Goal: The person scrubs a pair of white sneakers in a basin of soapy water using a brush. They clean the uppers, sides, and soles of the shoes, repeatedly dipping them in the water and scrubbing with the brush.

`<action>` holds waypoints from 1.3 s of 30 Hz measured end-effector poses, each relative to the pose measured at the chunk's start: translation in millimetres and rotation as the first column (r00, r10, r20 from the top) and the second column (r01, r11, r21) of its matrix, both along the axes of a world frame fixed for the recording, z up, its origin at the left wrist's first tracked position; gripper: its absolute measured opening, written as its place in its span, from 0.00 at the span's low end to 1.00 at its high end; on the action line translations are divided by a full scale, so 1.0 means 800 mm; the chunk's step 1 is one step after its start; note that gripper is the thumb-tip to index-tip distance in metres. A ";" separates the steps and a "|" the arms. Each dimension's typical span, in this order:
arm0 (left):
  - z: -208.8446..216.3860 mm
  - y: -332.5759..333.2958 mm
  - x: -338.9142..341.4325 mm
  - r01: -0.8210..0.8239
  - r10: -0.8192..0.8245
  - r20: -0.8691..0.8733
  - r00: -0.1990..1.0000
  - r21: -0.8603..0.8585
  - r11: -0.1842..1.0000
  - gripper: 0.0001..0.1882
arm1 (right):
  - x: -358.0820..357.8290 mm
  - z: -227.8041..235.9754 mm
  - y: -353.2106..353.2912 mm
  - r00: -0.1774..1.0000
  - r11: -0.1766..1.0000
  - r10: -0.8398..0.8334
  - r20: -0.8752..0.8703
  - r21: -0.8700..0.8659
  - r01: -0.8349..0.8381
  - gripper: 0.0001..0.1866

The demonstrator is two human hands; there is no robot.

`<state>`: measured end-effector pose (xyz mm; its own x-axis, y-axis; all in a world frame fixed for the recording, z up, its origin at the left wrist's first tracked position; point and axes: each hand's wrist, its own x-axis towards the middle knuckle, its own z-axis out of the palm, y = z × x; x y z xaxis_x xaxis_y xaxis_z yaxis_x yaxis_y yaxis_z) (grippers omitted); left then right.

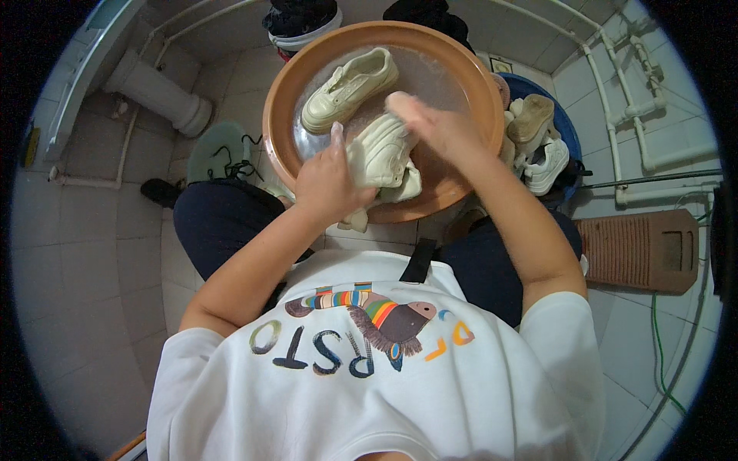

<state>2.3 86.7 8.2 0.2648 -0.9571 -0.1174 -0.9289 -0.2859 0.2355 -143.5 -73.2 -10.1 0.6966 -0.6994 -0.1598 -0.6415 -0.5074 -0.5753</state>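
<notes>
A large orange-brown basin (278, 146) stands in front of me between my knees, with what looks like cloudy water in it. Over its near rim, my left hand (327, 180) grips a cream shoe (378, 157) by its side, the thumb pointing up. My right hand (440, 127) is at the far right end of this shoe, its fingers smeared by motion. Whether it holds anything I cannot tell. A second cream shoe (350, 91) lies tilted in the basin beyond my left hand, its opening toward the upper right.
A blue tub (570, 131) at the right holds several shoes. Left of the basin is a pale green basin (201, 157) with black laces. A brown washboard (638, 250) lies at the right, near a green cord (657, 346). Dark cloth (300, 17) fills a container behind the basin. White pipes (607, 100) line the wall.
</notes>
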 end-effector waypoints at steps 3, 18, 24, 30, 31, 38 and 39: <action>-0.012 0.004 0.002 -0.019 0.019 0.002 1.000 -0.005 1.000 0.55 | 0.012 0.019 0.054 0.969 0.977 0.209 -0.134 -0.012 -0.212 0.37; -0.011 -0.007 0.014 -0.015 0.013 -0.060 0.998 -0.020 1.000 0.44 | -0.027 -0.064 -0.042 0.971 0.986 -0.071 0.229 0.164 0.033 0.35; -0.021 -0.003 0.022 -0.038 0.036 -0.056 0.998 -0.024 0.999 0.39 | 0.005 -0.002 0.049 0.999 0.987 0.050 -0.008 0.153 -0.048 0.34; -0.022 -0.011 0.028 -0.010 0.001 -0.100 0.995 -0.091 0.996 0.37 | -0.021 -0.006 -0.013 0.981 0.942 -0.148 0.124 0.319 0.102 0.39; -0.023 -0.012 0.029 -0.020 0.012 -0.099 0.995 -0.078 0.997 0.37 | -0.015 0.014 0.003 0.960 0.901 -0.231 0.159 0.407 0.149 0.39; -0.022 -0.008 0.029 -0.026 0.021 -0.098 0.995 -0.047 0.999 0.38 | -0.004 -0.012 -0.007 0.971 0.906 -0.218 0.095 0.390 0.165 0.29; -0.025 -0.011 0.030 -0.038 0.033 -0.113 0.993 -0.049 0.998 0.38 | -0.007 -0.024 -0.019 0.962 0.895 -0.258 0.093 0.399 0.201 0.29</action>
